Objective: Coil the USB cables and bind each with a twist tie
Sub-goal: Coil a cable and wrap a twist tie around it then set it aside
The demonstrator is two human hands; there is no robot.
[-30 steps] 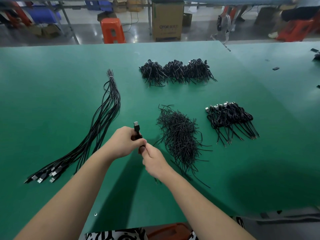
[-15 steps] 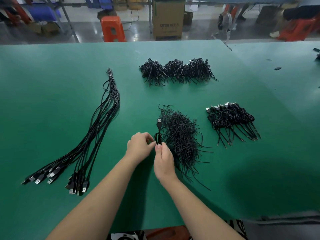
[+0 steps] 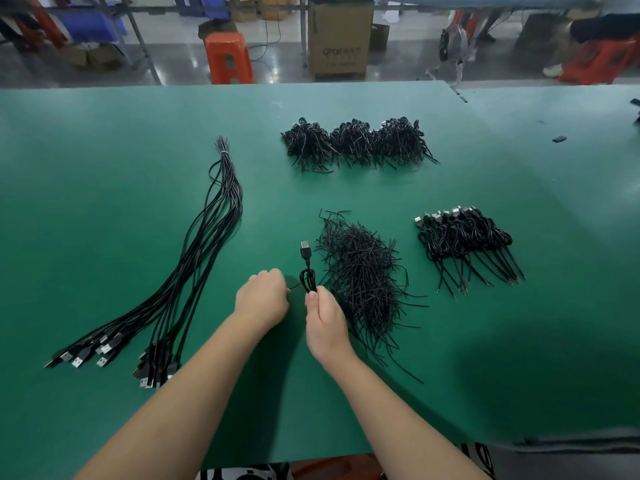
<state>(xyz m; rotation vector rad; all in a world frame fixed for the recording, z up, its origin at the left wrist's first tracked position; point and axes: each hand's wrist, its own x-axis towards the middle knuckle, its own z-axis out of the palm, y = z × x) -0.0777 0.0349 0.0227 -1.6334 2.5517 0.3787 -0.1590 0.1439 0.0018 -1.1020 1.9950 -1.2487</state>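
Observation:
My right hand point(image 3: 323, 317) pinches the lower end of a coiled black USB cable point(image 3: 307, 271), whose plug points away from me. Just left of it, my left hand point(image 3: 261, 296) is curled, and a thin black twist tie point(image 3: 294, 287) runs from its fingertips toward the coil. A loose pile of black twist ties point(image 3: 363, 275) lies right beside the coil. Straight uncoiled USB cables point(image 3: 194, 265) fan out on the left of the green table point(image 3: 104, 168). A row of coiled, tied cables point(image 3: 464, 240) lies at the right.
Three heaps of bundled black cables point(image 3: 356, 142) sit at the back of the table. Beyond the far edge stand an orange stool point(image 3: 228, 57) and a cardboard box point(image 3: 341, 39). A second green table point(image 3: 571, 109) adjoins on the right.
Both hands carried the coiled cable rightward, close to the tie pile. My left hand has come off the coil and drawn a little to the left; my right hand now holds the coil alone.

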